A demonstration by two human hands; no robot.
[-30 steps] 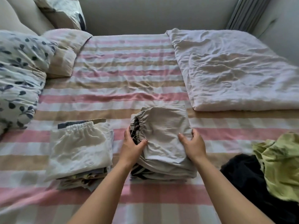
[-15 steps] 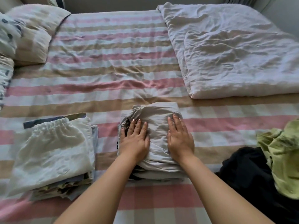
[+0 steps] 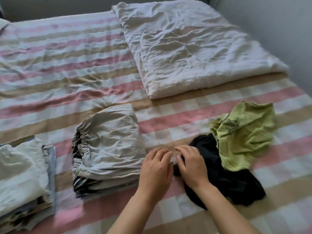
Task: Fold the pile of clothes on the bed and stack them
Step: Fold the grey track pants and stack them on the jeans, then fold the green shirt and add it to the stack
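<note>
Colours and patterns, as observed.
Bedsheet point(image 3: 67, 68): pink, tan, white stripes and checks. Duvet point(image 3: 194, 48): white. Folded garment point(image 3: 109, 141): grey-beige. Loose garment point(image 3: 224, 179): black. Crumpled garment point(image 3: 244, 135): yellow-green, dark print.

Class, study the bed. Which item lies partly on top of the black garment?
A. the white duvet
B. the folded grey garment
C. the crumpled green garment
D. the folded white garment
C: the crumpled green garment overlaps the far right part of the black garment, while the folded grey garment lies apart from it, to the left.
</note>
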